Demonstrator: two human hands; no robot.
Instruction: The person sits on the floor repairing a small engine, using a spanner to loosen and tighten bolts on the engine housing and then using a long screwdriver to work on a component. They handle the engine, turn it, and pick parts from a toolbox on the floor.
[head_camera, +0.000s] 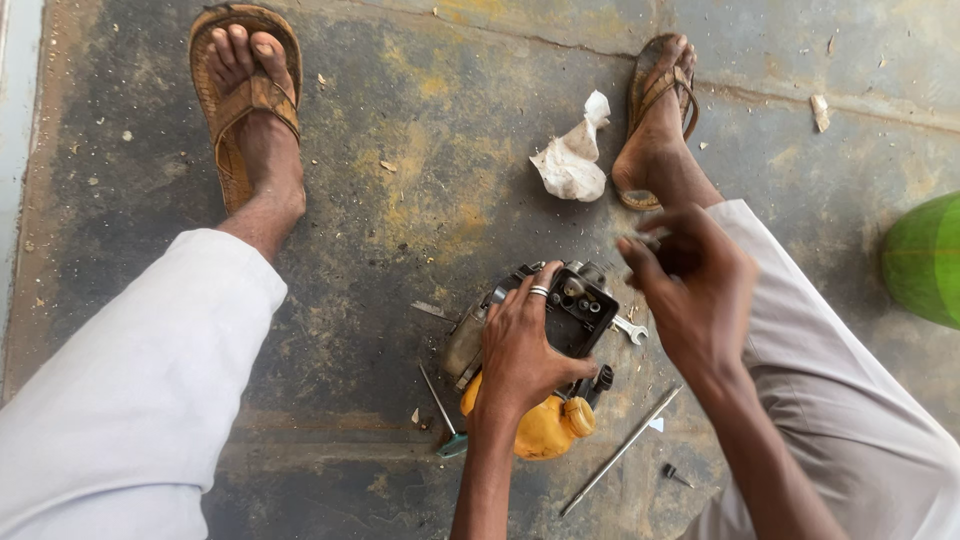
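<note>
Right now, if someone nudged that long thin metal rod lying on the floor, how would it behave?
The metal rod looks straight, round and slim, so it would probably roll sideways on the floor rather than bend. It seems stiff and fairly light. It lies free, below the right hand, so a nudge would likely shift it easily.

A crumpled white rag, a metal rod and a green-handled screwdriver lie on the floor.
</note>
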